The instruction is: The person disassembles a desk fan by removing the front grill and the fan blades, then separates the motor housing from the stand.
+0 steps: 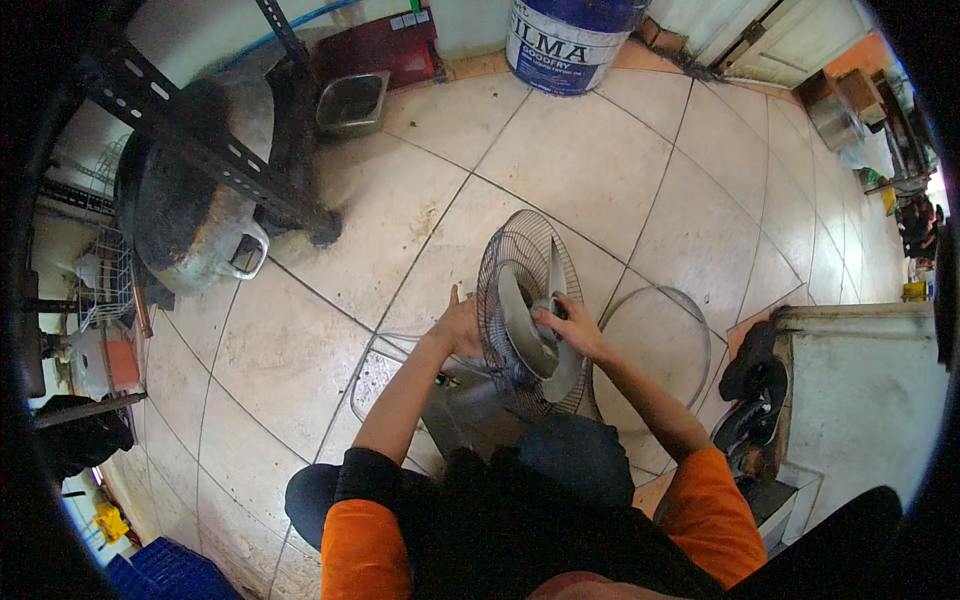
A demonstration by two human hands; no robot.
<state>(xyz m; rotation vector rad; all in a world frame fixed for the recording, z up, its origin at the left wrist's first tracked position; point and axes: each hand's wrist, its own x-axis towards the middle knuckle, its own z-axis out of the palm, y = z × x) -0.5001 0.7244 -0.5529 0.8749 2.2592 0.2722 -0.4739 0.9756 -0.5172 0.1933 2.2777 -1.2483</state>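
An electric fan (pixel 492 255) with a dark wire rear guard and silver-grey blades stands tilted on the floor in front of my knees. My left hand (pixel 463 325) is behind the guard on its left side, thumb up, its other fingers partly hidden; it appears to hold the back of the fan. From the right, my right hand (pixel 575 328) closes around the middle of the fan blade (pixel 522 318), thumb and fingers at the hub. The blade sits inside the open guard. Below lies a flat metallic base (pixel 470 412), partly covered by the guard and my legs.
On the tiled floor at right lies a thin wire hoop (pixel 708 340). A large blackened pot (pixel 200 235) rests under a slotted metal rack (pixel 190 140) at left. Farther off are a steel pan (pixel 352 103) and a blue-white bucket (pixel 562 75). Dark shoes (pixel 757 375) stand beside a white cabinet (pixel 865 390).
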